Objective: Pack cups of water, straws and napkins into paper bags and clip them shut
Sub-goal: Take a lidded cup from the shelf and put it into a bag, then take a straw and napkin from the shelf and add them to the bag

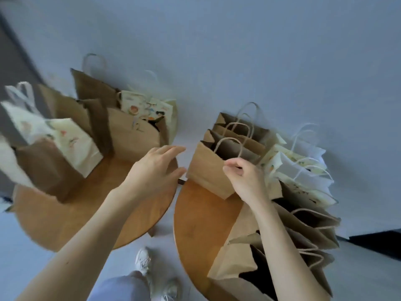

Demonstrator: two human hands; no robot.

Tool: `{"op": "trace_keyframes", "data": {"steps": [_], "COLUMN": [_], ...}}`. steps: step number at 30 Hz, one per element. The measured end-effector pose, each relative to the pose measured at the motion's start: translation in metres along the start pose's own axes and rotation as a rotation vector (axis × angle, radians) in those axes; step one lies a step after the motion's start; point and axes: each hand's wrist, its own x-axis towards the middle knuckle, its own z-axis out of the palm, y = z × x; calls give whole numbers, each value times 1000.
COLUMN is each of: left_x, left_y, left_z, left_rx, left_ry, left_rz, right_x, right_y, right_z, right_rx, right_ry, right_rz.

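Right hand (245, 181) pinches the rim of the brown paper bag (206, 172) at the right desk's (199, 224) edge; left hand (154, 168) open, fingers straight, just beside it. Careful: a one-sided tug could tip that bag into the gap.

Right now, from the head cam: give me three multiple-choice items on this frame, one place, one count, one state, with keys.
1. The brown bag whose rim the right hand grips is at:
A) the left table
B) the right table
C) the floor
2. Round wooden tables in view:
A) one
B) two
C) four
3. The left hand is:
A) gripping a handle
B) holding a cup
C) open, holding nothing
Key: 1 B, the bag is at that tabletop's far edge. 2 B, two tabletops lie side by side. 3 C, the fingers are extended and hold nothing.
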Motion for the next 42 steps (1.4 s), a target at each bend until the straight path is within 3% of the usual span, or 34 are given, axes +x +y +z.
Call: {"op": "trace_keyframes", "data": {"steps": [7, 19, 28, 34, 42], "left_x": [-109, -373, -395, -368, -331], "left_y": [-77, -281, -414, -521, -642], "left_z": [-72, -209, -289, -374, -473], "left_rx": [31, 57, 54, 78, 72], "left_ry": [206, 558, 578, 591, 662], "left_rz": [-298, -829, -863, -877, -824], "right_x": [-23, -129, -128, -88, -31], "right_y": [-119, -364, -496, -594, -722], "right_z": [85, 360, 486, 575, 641], "right_rx": [24, 148, 150, 190, 156], "right_ry": [-253, -692, -724, -804, -714], "right_rz": [-288, -675, -767, -695, -823]}}
